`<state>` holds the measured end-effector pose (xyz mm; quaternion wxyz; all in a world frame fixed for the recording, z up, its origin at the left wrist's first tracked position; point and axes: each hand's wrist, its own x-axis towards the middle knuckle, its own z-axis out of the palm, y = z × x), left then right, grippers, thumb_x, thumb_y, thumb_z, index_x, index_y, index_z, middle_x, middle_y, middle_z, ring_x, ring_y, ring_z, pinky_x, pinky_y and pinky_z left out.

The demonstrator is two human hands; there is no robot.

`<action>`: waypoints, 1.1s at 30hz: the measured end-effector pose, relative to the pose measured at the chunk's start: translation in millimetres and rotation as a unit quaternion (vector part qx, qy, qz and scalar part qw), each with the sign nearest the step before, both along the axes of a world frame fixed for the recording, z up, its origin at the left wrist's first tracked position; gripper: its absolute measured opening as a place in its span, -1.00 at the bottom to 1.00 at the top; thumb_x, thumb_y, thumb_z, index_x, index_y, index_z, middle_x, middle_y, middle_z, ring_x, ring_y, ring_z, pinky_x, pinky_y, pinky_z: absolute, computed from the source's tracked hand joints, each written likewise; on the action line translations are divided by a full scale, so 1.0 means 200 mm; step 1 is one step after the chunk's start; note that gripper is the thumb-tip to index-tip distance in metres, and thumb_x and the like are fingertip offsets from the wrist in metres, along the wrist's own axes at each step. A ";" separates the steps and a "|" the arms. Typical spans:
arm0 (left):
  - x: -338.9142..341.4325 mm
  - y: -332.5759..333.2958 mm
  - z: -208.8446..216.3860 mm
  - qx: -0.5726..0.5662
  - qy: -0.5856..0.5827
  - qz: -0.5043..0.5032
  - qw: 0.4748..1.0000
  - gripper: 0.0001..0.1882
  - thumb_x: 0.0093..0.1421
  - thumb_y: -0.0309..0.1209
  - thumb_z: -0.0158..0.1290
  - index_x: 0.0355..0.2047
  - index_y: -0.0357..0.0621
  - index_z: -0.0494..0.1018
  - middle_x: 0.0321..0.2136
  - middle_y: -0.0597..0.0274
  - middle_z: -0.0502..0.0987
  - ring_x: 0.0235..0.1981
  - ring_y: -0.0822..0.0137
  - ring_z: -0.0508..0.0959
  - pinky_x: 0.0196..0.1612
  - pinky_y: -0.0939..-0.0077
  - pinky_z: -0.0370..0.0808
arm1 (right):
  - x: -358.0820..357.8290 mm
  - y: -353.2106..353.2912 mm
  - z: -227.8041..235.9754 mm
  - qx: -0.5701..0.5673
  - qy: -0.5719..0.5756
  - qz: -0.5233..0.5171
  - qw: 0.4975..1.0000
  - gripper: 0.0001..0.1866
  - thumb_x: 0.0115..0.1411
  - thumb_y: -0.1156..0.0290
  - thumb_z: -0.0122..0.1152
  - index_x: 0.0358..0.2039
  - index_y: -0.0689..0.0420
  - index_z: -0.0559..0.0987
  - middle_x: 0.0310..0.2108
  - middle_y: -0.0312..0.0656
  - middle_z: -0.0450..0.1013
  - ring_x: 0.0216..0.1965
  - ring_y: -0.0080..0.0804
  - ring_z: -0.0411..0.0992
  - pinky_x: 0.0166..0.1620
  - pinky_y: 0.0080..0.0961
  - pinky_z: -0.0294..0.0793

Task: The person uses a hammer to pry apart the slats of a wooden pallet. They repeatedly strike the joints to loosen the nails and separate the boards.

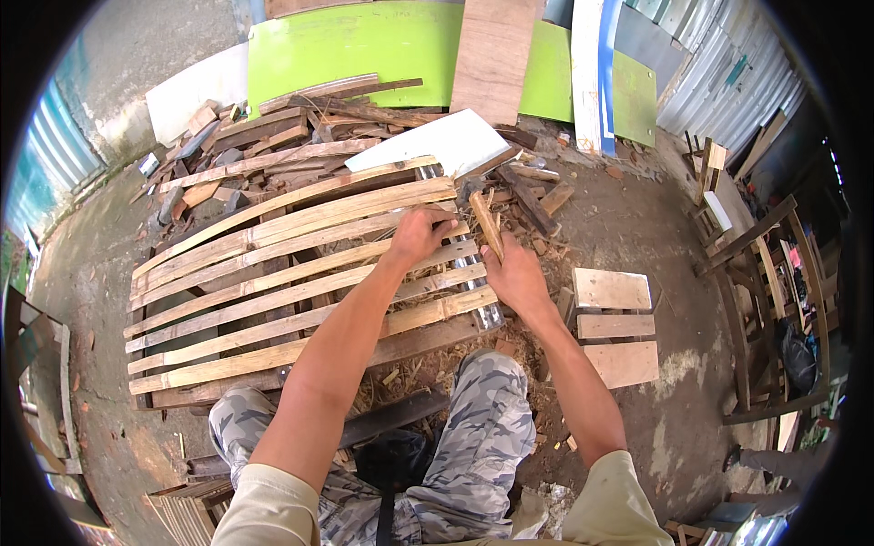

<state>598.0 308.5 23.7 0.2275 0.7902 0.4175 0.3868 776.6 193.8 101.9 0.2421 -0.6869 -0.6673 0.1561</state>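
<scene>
From the head view I look down at a slatted wooden panel [273,291] that lies flat on the dirt ground in front of my knees. My left hand [417,235] rests on the slats near the right end of the panel, and its fingers are curled down onto the wood; if they grip one slat or only press on it, I cannot tell. My right hand [517,275] is just beside it, closed around the wooden handle of a hammer [482,218]. The handle stands tilted up and away from me, and the dark metal head is at the top, above the right end of the panel. Under this end a shiny metal bar [482,305] runs across the slats. To the right, three short boards [614,323] lie on the ground, well apart from my hands. Behind the panel is a heap of scrap wood [273,136], and green boards [364,45] lean against the wall.
</scene>
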 end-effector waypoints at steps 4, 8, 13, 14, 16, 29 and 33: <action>0.00 0.00 0.00 0.006 0.000 -0.005 1.000 -0.79 0.23 -0.34 0.20 -0.21 -0.20 0.66 -0.30 -0.01 0.64 -0.25 -0.02 0.62 -0.14 0.20 0.54 | -0.03 -0.03 0.02 -0.009 0.024 -0.030 0.999 -0.66 0.34 0.26 0.11 -0.16 0.34 0.45 -0.46 0.33 0.50 -0.34 0.38 0.50 -0.24 0.12 0.46; 0.01 0.00 -0.01 0.019 -0.014 -0.010 1.000 -0.79 0.23 -0.33 0.21 -0.23 -0.20 0.66 -0.31 -0.01 0.64 -0.25 -0.03 0.61 -0.15 0.20 0.53 | 0.01 0.01 -0.04 0.003 -0.019 0.019 1.000 -0.68 0.35 0.25 0.10 -0.20 0.33 0.45 -0.47 0.30 0.50 -0.37 0.37 0.49 -0.25 0.12 0.45; 0.01 0.01 -0.01 0.021 -0.002 -0.013 1.000 -0.79 0.23 -0.33 0.20 -0.23 -0.20 0.66 -0.32 0.01 0.64 -0.27 -0.03 0.60 -0.16 0.18 0.53 | -0.01 -0.02 -0.05 -0.002 -0.008 -0.020 1.000 -0.69 0.33 0.28 0.11 -0.24 0.34 0.46 -0.45 0.32 0.50 -0.34 0.37 0.50 -0.23 0.11 0.45; 0.02 0.01 -0.02 0.022 -0.002 -0.013 1.000 -0.79 0.23 -0.33 0.20 -0.23 -0.20 0.66 -0.32 0.01 0.64 -0.28 -0.03 0.60 -0.16 0.18 0.52 | -0.01 -0.02 -0.05 -0.015 -0.028 -0.013 0.999 -0.69 0.33 0.28 0.11 -0.23 0.34 0.47 -0.44 0.33 0.50 -0.33 0.37 0.50 -0.22 0.11 0.45; 0.01 0.01 -0.03 0.028 -0.007 -0.011 1.000 -0.79 0.23 -0.33 0.21 -0.23 -0.20 0.66 -0.32 0.02 0.64 -0.28 -0.03 0.60 -0.16 0.18 0.52 | -0.01 -0.02 -0.04 -0.005 -0.012 -0.009 1.000 -0.69 0.33 0.27 0.11 -0.23 0.35 0.47 -0.43 0.34 0.50 -0.31 0.37 0.50 -0.20 0.12 0.44; 0.00 0.01 -0.02 0.005 -0.005 -0.011 1.000 -0.79 0.21 -0.33 0.23 -0.25 -0.21 0.66 -0.28 0.01 0.64 -0.24 -0.02 0.60 -0.12 0.20 0.52 | -0.06 -0.06 -0.02 0.018 0.057 -0.040 0.997 -0.66 0.35 0.26 0.11 -0.22 0.36 0.44 -0.46 0.36 0.49 -0.32 0.40 0.48 -0.20 0.13 0.44; 0.01 0.01 -0.01 -0.005 0.011 -0.008 1.000 -0.79 0.20 -0.32 0.24 -0.26 -0.20 0.67 -0.29 0.02 0.65 -0.23 -0.01 0.60 -0.11 0.21 0.52 | -0.01 -0.04 -0.06 -0.012 0.003 -0.006 1.000 -0.66 0.36 0.24 0.10 -0.23 0.34 0.43 -0.47 0.34 0.49 -0.32 0.41 0.48 -0.21 0.12 0.44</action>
